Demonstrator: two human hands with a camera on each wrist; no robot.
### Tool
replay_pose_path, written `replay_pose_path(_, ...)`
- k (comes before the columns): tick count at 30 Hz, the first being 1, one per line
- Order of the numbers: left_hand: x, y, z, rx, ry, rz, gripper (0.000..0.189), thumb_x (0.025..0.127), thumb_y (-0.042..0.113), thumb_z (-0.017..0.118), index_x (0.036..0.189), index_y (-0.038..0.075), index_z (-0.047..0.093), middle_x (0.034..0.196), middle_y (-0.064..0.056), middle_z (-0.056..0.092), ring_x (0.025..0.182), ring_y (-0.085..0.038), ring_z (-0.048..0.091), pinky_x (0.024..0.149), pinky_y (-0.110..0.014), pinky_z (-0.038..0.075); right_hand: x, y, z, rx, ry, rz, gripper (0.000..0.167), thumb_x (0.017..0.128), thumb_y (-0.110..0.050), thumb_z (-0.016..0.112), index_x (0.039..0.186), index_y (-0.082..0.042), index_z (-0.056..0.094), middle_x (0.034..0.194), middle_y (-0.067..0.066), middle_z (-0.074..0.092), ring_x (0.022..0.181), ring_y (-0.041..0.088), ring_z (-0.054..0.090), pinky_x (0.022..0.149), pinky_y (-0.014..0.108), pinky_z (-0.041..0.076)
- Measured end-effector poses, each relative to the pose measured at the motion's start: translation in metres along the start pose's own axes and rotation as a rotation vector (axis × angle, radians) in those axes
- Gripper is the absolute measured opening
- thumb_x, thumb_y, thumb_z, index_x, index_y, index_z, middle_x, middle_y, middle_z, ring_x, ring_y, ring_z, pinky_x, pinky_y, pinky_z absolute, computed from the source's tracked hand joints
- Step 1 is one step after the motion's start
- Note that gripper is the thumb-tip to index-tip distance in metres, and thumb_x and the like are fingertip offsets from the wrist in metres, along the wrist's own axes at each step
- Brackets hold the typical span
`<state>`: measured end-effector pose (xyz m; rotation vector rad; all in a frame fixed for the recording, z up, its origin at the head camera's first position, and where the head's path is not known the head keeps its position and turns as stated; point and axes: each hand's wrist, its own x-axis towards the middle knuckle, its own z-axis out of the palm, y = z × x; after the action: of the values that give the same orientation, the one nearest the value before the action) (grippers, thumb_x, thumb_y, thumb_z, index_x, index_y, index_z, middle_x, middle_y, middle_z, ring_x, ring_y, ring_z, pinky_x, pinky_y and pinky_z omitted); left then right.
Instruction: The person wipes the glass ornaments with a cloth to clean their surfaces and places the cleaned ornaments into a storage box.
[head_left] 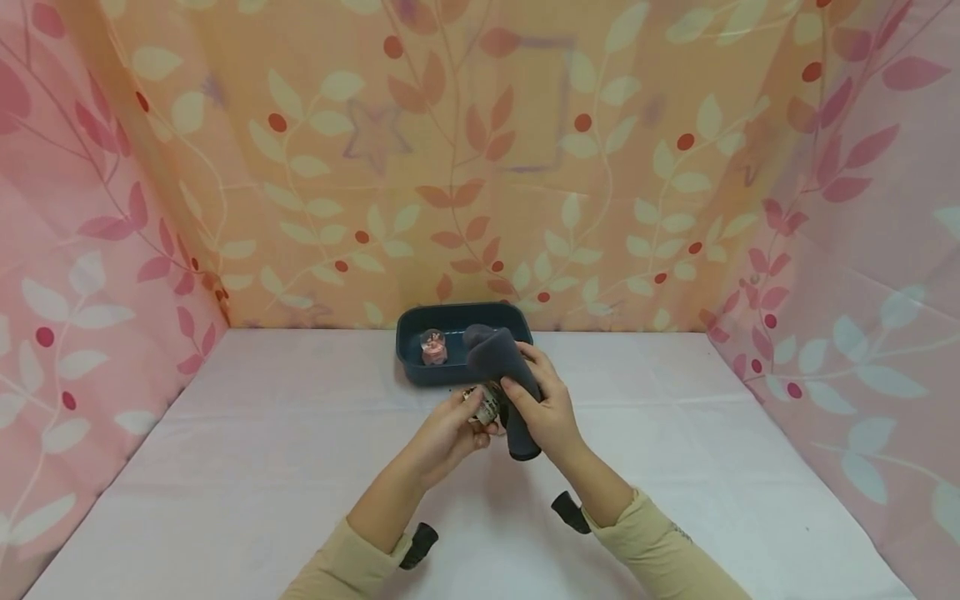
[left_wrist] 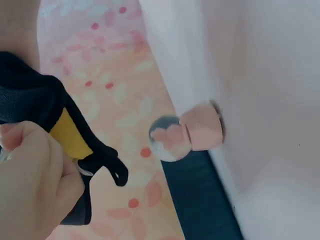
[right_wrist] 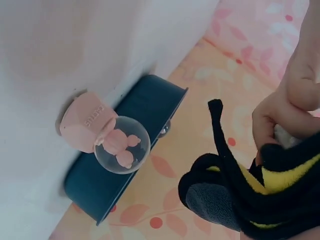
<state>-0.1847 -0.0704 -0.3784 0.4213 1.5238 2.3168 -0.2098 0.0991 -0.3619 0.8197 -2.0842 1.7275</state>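
Observation:
My right hand (head_left: pixel 551 400) grips a dark grey soft cloth (head_left: pixel 502 358), thumb on the near face. In the right wrist view the cloth (right_wrist: pixel 280 185) shows black and yellow bands and a thin black strap. My left hand (head_left: pixel 447 433) pinches a small pale, patterned, rounded object (head_left: pixel 483 404) close against the cloth. Fingers cover much of this object, so its kind is unclear. On the table in front of the tray, a pink-based clear globe (right_wrist: pixel 122 145) with pink figures stands upright. The hands block it in the head view. Neither hand touches it.
A dark teal tray (head_left: pixel 420 375) stands at the back of the table. Inside, toward its left, sits another small pink globe (head_left: pixel 433 348). Patterned cloth walls (head_left: pixel 465 208) enclose the back and both sides of the white table (head_left: pixel 300 433).

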Motion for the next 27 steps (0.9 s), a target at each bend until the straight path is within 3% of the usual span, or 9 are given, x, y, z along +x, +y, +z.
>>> replay_pose_path(3, 0.000, -0.001, 0.003, 0.083, 0.043, 0.047, 0.062, 0.099, 0.038, 0.053, 0.140, -0.002, 0.029, 0.105, -0.006, 0.050, 0.080, -0.010, 0.054, 0.069, -0.021, 0.041, 0.001, -0.001, -0.002, -0.021, 0.003, 0.019, 0.028, 0.091, -0.006, 0.062, 0.118, 0.002, 0.066, 0.136, 0.012, 0.051, 0.122, 0.029, 0.048, 0.093, 0.045, 0.044)
replay_pose_path(6, -0.001, -0.001, 0.007, 0.236, 0.125, 0.088, 0.063, 0.100, 0.029, 0.056, 0.146, 0.001, 0.023, 0.113, -0.012, 0.047, 0.084, -0.014, 0.053, 0.072, -0.024, 0.039, 0.002, -0.003, -0.003, 0.022, 0.014, 0.088, 0.028, 0.092, -0.009, 0.062, 0.118, 0.001, 0.066, 0.129, 0.009, 0.054, 0.114, 0.024, 0.052, 0.088, 0.037, 0.047)
replay_pose_path(10, -0.003, -0.004, 0.010, 0.410, 0.158, 0.174, 0.060, 0.099, 0.010, 0.055, 0.148, 0.000, 0.021, 0.120, -0.021, 0.047, 0.094, -0.021, 0.055, 0.078, -0.027, 0.046, 0.003, -0.007, -0.004, 0.195, 0.038, 0.246, 0.026, 0.094, -0.010, 0.059, 0.115, 0.004, 0.063, 0.106, 0.009, 0.060, 0.091, 0.019, 0.059, 0.074, 0.029, 0.051)
replay_pose_path(14, -0.005, -0.007, 0.010, 0.539, 0.152, 0.275, 0.058, 0.096, -0.001, 0.057, 0.144, -0.003, 0.026, 0.119, -0.023, 0.045, 0.089, -0.023, 0.054, 0.074, -0.025, 0.050, 0.003, -0.011, -0.004, 0.356, 0.077, 0.432, 0.026, 0.097, -0.013, 0.056, 0.112, 0.007, 0.059, 0.088, 0.008, 0.061, 0.075, 0.016, 0.062, 0.066, 0.028, 0.053)
replay_pose_path(21, -0.005, -0.014, 0.005, 0.770, 0.193, 0.491, 0.055, 0.087, -0.008, 0.065, 0.134, -0.001, 0.038, 0.125, -0.016, 0.043, 0.089, -0.022, 0.042, 0.071, -0.025, 0.039, 0.004, -0.013, -0.006, 0.507, 0.049, 0.600, 0.040, 0.101, -0.021, 0.051, 0.129, 0.007, 0.048, 0.098, 0.010, 0.064, 0.085, 0.018, 0.066, 0.073, 0.032, 0.055)
replay_pose_path(24, -0.005, -0.015, 0.003, 0.811, 0.193, 0.579, 0.053, 0.083, -0.011, 0.068, 0.129, -0.001, 0.042, 0.126, -0.015, 0.044, 0.093, -0.023, 0.044, 0.072, -0.026, 0.041, 0.004, -0.013, -0.009, 0.555, 0.024, 0.668, 0.047, 0.101, -0.026, 0.049, 0.137, 0.005, 0.042, 0.106, 0.008, 0.062, 0.092, 0.016, 0.065, 0.079, 0.031, 0.054)
replay_pose_path(27, -0.005, -0.014, 0.003, 0.809, 0.187, 0.626, 0.051, 0.081, -0.013, 0.069, 0.124, -0.001, 0.045, 0.125, -0.016, 0.046, 0.094, -0.024, 0.046, 0.072, -0.026, 0.044, 0.004, -0.012, -0.013, 0.583, 0.039, 0.731, 0.052, 0.101, -0.030, 0.048, 0.140, 0.002, 0.038, 0.110, 0.006, 0.061, 0.094, 0.013, 0.064, 0.080, 0.029, 0.053)
